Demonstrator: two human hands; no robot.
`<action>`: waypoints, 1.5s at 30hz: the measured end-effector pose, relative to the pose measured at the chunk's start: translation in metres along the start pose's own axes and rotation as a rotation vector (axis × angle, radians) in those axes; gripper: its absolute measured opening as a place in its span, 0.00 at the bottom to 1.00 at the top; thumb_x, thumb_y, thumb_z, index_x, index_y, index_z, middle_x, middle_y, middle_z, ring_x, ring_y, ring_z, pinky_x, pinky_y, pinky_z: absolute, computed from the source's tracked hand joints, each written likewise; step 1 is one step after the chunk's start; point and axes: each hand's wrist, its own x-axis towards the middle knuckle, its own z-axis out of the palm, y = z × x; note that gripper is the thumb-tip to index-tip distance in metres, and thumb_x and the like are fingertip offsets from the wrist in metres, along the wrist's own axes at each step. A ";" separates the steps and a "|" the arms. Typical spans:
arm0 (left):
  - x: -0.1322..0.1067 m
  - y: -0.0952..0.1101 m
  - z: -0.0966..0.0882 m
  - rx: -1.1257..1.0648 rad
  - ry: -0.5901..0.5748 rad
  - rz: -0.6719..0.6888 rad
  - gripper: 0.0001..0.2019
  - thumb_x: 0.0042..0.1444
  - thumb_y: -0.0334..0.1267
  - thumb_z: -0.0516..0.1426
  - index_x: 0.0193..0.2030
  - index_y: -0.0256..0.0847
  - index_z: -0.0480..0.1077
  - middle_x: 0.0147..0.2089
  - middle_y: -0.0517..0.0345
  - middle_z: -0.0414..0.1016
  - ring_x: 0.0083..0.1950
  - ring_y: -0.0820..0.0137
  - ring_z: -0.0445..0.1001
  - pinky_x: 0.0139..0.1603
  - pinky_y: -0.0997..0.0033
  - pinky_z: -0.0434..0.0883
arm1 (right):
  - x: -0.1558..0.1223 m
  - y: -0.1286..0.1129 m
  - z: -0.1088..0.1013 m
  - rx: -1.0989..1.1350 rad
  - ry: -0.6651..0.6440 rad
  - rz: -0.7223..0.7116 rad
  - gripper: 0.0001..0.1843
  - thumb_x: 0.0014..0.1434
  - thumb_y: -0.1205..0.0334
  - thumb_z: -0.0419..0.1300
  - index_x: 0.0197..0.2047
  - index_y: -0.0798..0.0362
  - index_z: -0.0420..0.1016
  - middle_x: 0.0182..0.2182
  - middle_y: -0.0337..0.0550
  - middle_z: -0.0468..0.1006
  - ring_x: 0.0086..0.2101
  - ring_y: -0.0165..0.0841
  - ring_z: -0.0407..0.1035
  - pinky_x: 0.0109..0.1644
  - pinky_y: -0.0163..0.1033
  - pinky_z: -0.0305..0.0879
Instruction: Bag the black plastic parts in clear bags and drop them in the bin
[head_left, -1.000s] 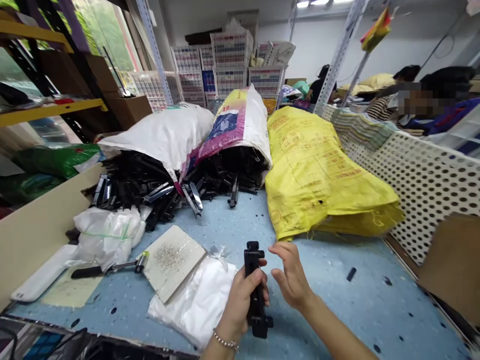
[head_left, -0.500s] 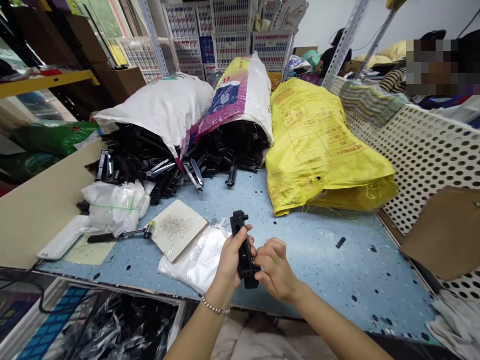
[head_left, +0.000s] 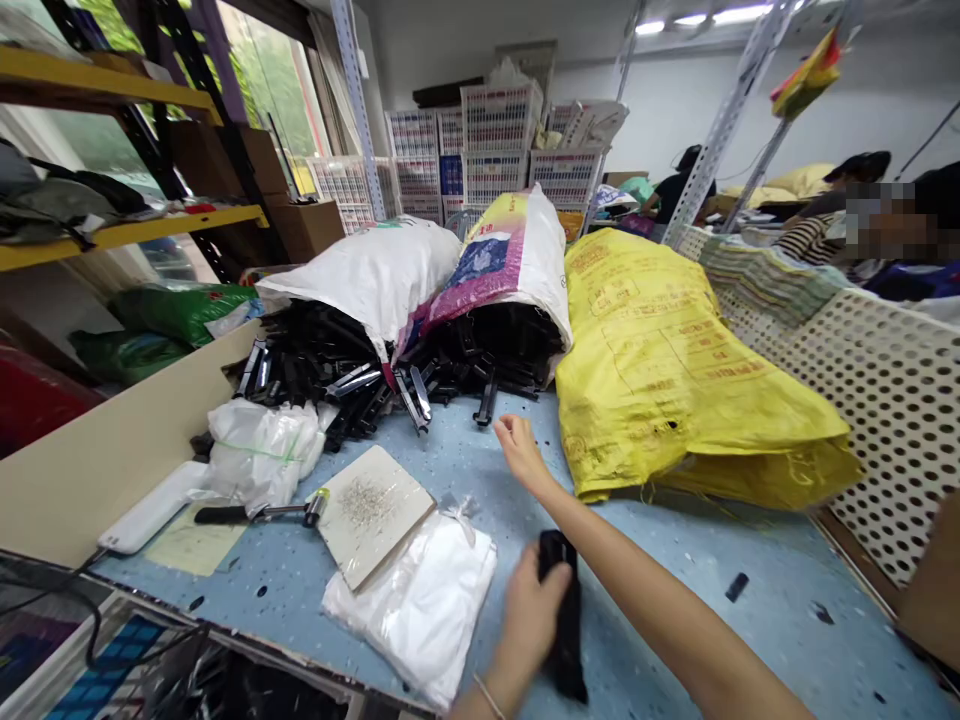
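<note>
In my left hand (head_left: 529, 610), low in front of me, is a long black plastic part (head_left: 568, 640), blurred by motion, with fingers and thumb closed around it. My right hand (head_left: 519, 448) reaches forward over the blue table, past the held part. Its fingers are loosely bent, with nothing visible in them, close to the near end of a single black part (head_left: 487, 402). I cannot tell whether they touch. Behind lies a heap of similar black parts (head_left: 360, 390), some with shiny faces, spilling from a white sack (head_left: 382, 270) and a printed sack (head_left: 499, 255).
A yellow sack (head_left: 675, 370) lies right, beside a perforated white panel (head_left: 907, 400). Left are a bundle of clear plastic bags (head_left: 262, 445), a hammer-like tool (head_left: 225, 514), a square board (head_left: 375, 510) and a white plastic packet (head_left: 427, 600). Other people sit in the right background.
My right hand has left the black part and moved forward toward the heap. My left hand has lowered the part nearer me and to the right. The camera view has tilted up.
</note>
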 end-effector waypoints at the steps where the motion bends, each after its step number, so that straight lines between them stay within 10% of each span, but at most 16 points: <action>1: -0.003 -0.009 0.007 0.043 0.013 0.035 0.22 0.47 0.38 0.62 0.50 0.37 0.71 0.55 0.43 0.71 0.61 0.53 0.64 0.63 0.60 0.56 | 0.022 -0.007 0.009 -0.009 0.001 0.041 0.22 0.63 0.49 0.49 0.51 0.56 0.66 0.50 0.56 0.68 0.53 0.44 0.61 0.56 0.49 0.56; 5: -0.002 -0.027 0.013 0.160 0.049 0.121 0.28 0.44 0.33 0.61 0.56 0.36 0.69 0.68 0.42 0.54 0.70 0.54 0.48 0.69 0.61 0.43 | 0.074 -0.020 0.026 -0.008 -0.058 0.188 0.23 0.61 0.53 0.57 0.55 0.57 0.65 0.54 0.54 0.67 0.52 0.44 0.64 0.55 0.54 0.61; 9: 0.018 -0.008 -0.014 -0.013 0.044 0.064 0.24 0.42 0.36 0.65 0.49 0.36 0.73 0.61 0.39 0.65 0.65 0.52 0.60 0.68 0.58 0.50 | 0.072 -0.009 0.007 0.081 -0.236 0.263 0.16 0.63 0.56 0.56 0.51 0.55 0.68 0.46 0.46 0.73 0.41 0.34 0.71 0.43 0.45 0.71; 13: 0.037 0.038 -0.030 -0.452 0.120 -0.021 0.27 0.48 0.53 0.63 0.51 0.39 0.69 0.53 0.43 0.72 0.58 0.58 0.69 0.62 0.59 0.62 | 0.009 0.010 -0.020 0.194 -0.461 0.307 0.17 0.66 0.58 0.43 0.40 0.56 0.71 0.25 0.40 0.74 0.21 0.28 0.66 0.24 0.34 0.64; 17: 0.030 0.078 -0.022 -0.610 -0.063 -0.022 0.26 0.52 0.59 0.57 0.45 0.37 0.71 0.43 0.48 0.74 0.48 0.61 0.74 0.52 0.61 0.69 | -0.075 0.015 -0.048 0.275 -0.601 0.159 0.18 0.64 0.54 0.44 0.37 0.52 0.71 0.23 0.39 0.73 0.22 0.31 0.66 0.26 0.37 0.64; 23: -0.018 0.083 -0.002 -0.315 -0.156 -0.007 0.17 0.53 0.50 0.60 0.43 0.39 0.69 0.30 0.61 0.69 0.28 0.76 0.68 0.31 0.76 0.67 | -0.102 0.002 -0.079 -0.045 0.047 -0.536 0.19 0.64 0.46 0.46 0.47 0.50 0.67 0.40 0.49 0.72 0.42 0.41 0.66 0.47 0.48 0.62; 27: -0.033 0.072 0.010 -0.297 -0.179 -0.153 0.21 0.52 0.53 0.60 0.45 0.39 0.67 0.26 0.64 0.65 0.22 0.78 0.63 0.24 0.78 0.63 | -0.088 -0.002 -0.080 -0.239 0.158 -0.775 0.19 0.65 0.46 0.45 0.36 0.50 0.68 0.30 0.44 0.71 0.33 0.38 0.63 0.41 0.46 0.59; 31: -0.029 0.072 0.007 -0.344 -0.037 -0.130 0.24 0.49 0.54 0.61 0.43 0.38 0.66 0.27 0.64 0.66 0.21 0.79 0.63 0.22 0.78 0.63 | -0.102 -0.004 -0.073 -0.219 0.064 -0.563 0.22 0.67 0.48 0.40 0.31 0.50 0.66 0.26 0.42 0.69 0.31 0.35 0.62 0.38 0.43 0.56; 39: -0.023 0.088 -0.010 -0.261 0.063 0.029 0.27 0.48 0.54 0.62 0.50 0.40 0.62 0.29 0.65 0.67 0.21 0.79 0.65 0.23 0.78 0.63 | -0.183 0.006 -0.050 -0.169 -0.136 -0.632 0.20 0.67 0.48 0.39 0.34 0.50 0.64 0.31 0.43 0.70 0.36 0.36 0.61 0.46 0.48 0.56; 45: 0.004 0.055 -0.035 0.038 0.269 0.203 0.25 0.50 0.44 0.62 0.52 0.44 0.58 0.42 0.56 0.72 0.43 0.66 0.75 0.47 0.65 0.70 | -0.114 0.013 -0.042 -0.224 -0.316 -0.378 0.19 0.68 0.55 0.40 0.32 0.49 0.66 0.32 0.40 0.72 0.37 0.33 0.65 0.46 0.41 0.60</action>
